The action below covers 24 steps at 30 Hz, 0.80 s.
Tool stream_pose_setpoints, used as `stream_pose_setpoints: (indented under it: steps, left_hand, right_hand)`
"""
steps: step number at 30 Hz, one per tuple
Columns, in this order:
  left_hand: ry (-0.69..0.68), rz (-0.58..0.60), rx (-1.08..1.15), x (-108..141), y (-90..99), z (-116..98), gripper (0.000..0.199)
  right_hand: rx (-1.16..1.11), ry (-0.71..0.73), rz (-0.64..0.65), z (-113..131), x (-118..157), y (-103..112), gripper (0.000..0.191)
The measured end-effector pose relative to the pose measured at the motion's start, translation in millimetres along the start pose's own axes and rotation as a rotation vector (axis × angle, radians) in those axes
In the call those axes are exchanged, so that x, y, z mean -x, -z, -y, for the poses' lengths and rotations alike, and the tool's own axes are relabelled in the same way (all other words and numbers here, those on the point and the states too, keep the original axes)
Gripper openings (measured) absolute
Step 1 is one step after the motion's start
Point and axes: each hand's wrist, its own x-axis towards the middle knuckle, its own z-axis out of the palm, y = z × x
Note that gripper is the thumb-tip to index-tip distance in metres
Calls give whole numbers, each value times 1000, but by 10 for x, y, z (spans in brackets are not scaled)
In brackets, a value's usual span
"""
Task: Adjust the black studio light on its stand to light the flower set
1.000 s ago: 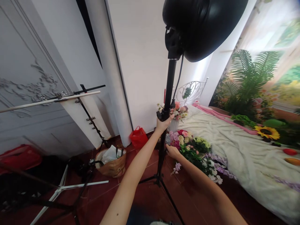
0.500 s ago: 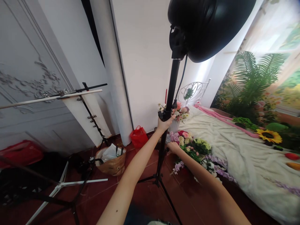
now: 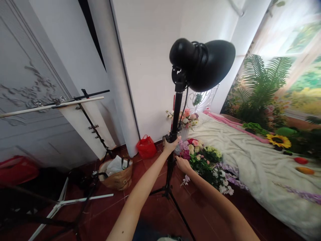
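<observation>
A black studio lamp (image 3: 203, 65) tops a black light stand (image 3: 176, 112) whose legs spread on the floor in front of me. My left hand (image 3: 171, 146) is wrapped round the pole just under its upper clamp. Lower down, my right hand (image 3: 182, 164) is closed at the side of the stand, fingers at what looks like a lower collar or knob; the exact part is hidden. The lamp's cable (image 3: 185, 103) hangs beside the pole. Right behind my right hand lies a heap of artificial flowers (image 3: 198, 150).
A cream blanket (image 3: 253, 160) with a fake sunflower (image 3: 279, 141) spreads on the right. On the floor at left are a red bag (image 3: 146, 147), a woven basket (image 3: 117, 177) and a white stand's legs (image 3: 82, 198). A backdrop bar (image 3: 50, 106) stands further left.
The lamp has come down a good way, and the upper pole is shorter above my left hand. My left hand has moved lower with it; my right hand stays at the stand.
</observation>
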Motion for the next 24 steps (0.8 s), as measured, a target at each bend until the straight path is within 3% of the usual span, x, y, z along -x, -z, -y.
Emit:
stream_pose_setpoints:
  steps: [4,12,24]
  left_hand:
    - [-38,46,-71,93,159,294,29]
    - [-135,21,-203,201,458,1022,22]
    - [-89,110,-272,232,650,1340,28]
  right_hand:
    - [6,-27,29,29,9,44,27]
    - [8,-62,55,61,17,52,28]
    - [-52,-144,41,42,-73,-98,37]
